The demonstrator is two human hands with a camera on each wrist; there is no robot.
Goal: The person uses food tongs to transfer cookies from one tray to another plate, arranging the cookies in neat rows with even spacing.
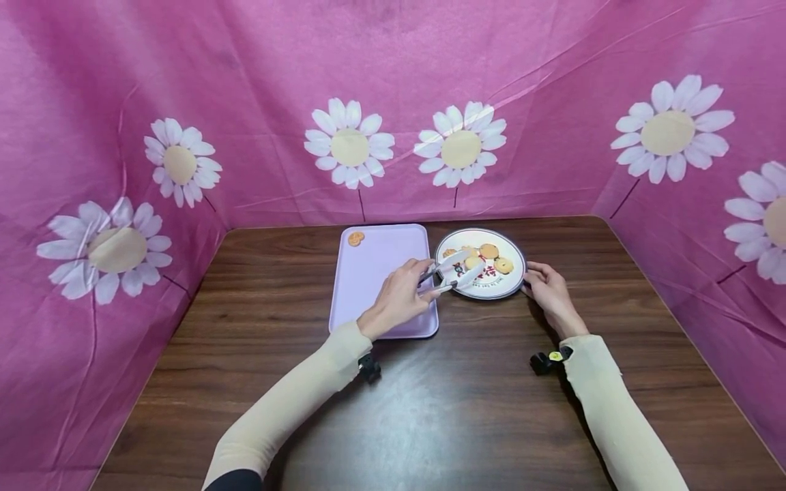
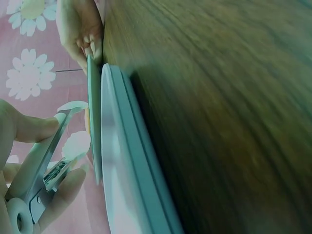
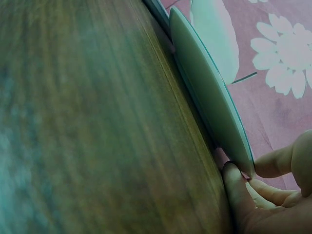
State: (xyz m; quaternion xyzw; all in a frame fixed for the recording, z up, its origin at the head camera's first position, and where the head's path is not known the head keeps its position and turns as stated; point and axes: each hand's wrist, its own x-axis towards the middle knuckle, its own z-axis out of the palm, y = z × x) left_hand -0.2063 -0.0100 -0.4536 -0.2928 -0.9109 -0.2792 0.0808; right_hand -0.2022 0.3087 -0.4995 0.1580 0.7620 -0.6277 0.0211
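My left hand grips a pair of tongs over the right side of a lilac tray. The tongs' two pale tips are apart and reach over a white plate with a dark rim. On that plate lie several round cookies; whether the tips touch any is hard to tell. At the plate's right edge my right hand pinches the rim, thumb above and fingers below, as the right wrist view shows. A single pretzel-shaped cookie lies in the tray's far left corner.
Tray and plate stand side by side near the far edge of a dark wooden table. Behind and at both sides hangs a pink cloth printed with white daisies. A small black camera is strapped to each wrist.
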